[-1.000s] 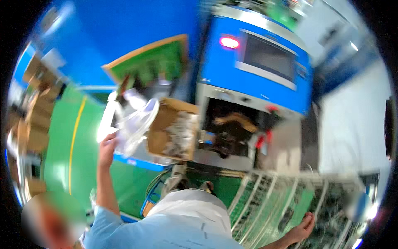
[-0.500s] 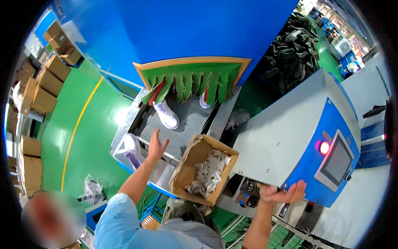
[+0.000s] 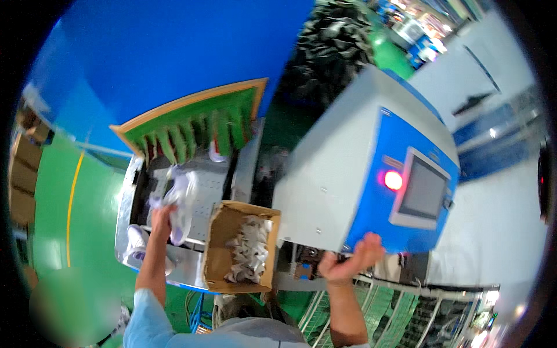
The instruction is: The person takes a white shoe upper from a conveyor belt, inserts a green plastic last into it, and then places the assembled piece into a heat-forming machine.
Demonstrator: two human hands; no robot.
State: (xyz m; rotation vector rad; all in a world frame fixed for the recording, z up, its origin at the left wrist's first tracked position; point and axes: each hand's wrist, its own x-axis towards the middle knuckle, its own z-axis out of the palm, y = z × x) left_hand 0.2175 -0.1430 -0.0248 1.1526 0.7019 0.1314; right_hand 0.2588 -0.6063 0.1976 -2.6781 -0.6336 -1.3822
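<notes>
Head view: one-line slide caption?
Left hand at a white-and-lavender shoe over a grey perforated platform; open right hand by a boxy blue-and-grey machine; brown cardboard box between hands.

Glossy green floor [image 3: 93, 214] at left, smooth blue panel [image 3: 174, 52] upper left, ragged cloth-like green curtain [image 3: 188, 120], smooth-looking white shoe [image 3: 184, 200], matt cardboard box [image 3: 217, 252], smooth grey machine housing [image 3: 331, 180].

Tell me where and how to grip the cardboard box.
Probably pinch the box by the rim of its left wall from above, with a second hold on the near wall. Its top is open and bare cardboard shows inside at left, whereas white scraps heap toward the right, where the machine stands close.
</notes>
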